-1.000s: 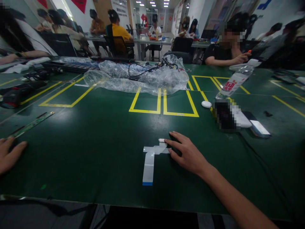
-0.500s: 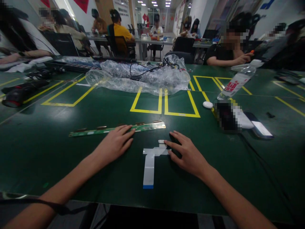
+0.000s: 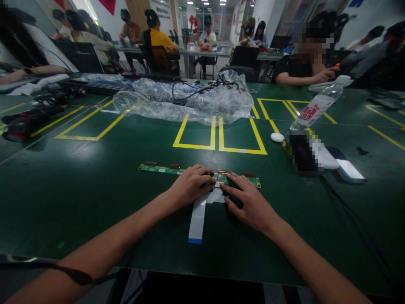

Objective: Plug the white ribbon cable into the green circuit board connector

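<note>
A long thin green circuit board [image 3: 158,169] lies across the green table in front of me. A white flat ribbon cable [image 3: 197,219] with a blue tip runs from the board towards me. My left hand [image 3: 191,185] has curled fingers pressed on the board's middle, where the cable's wide end meets it. My right hand [image 3: 249,204] lies beside it, fingers spread flat, fingertips touching the cable's end and the board's edge. The junction itself is hidden under my fingers.
Crumpled clear plastic [image 3: 221,105] with black cables [image 3: 193,90] lies behind yellow tape boxes [image 3: 218,147]. At right are a lying water bottle [image 3: 311,110], a small white oval [image 3: 277,137] and a phone [image 3: 348,169]. Dark gear [image 3: 22,124] sits far left. A person [image 3: 303,67] sits opposite.
My left hand slid the circuit board in from the left until its middle meets the ribbon cable's end. My right hand stayed on the cable.
</note>
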Demonstrator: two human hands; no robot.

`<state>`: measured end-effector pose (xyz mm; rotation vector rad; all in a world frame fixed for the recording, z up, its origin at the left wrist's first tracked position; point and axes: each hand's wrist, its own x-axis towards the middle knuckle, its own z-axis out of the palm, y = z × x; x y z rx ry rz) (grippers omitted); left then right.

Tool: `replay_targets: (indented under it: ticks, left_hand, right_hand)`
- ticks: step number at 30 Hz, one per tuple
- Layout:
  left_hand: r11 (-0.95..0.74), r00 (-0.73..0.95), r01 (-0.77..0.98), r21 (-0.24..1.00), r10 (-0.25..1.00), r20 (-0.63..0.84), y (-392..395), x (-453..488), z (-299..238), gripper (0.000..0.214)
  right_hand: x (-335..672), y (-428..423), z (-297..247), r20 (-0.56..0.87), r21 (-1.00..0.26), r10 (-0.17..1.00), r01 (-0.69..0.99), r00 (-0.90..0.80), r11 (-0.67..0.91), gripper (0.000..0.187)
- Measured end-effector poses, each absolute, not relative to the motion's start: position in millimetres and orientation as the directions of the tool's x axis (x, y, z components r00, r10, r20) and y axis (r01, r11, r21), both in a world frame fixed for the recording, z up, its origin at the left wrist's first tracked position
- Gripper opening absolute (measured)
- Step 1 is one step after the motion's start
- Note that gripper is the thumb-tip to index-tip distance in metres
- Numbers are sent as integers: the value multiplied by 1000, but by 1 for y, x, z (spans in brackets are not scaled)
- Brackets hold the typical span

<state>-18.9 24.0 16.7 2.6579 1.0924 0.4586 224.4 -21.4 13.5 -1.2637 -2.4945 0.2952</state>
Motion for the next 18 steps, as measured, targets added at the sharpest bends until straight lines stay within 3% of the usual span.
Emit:
replay_targets:
  ticks: [8, 18]
  left_hand:
    - [-699, 659, 618, 360, 710, 247, 27, -18, 11, 18]
    - [-704, 663, 609, 366, 704, 253, 27, -16, 11, 15]
  right_hand:
    - [224, -21, 14, 223, -360, 810, 727, -542, 585, 40]
    - [222, -24, 11, 193, -248, 784, 744, -589, 620, 44]
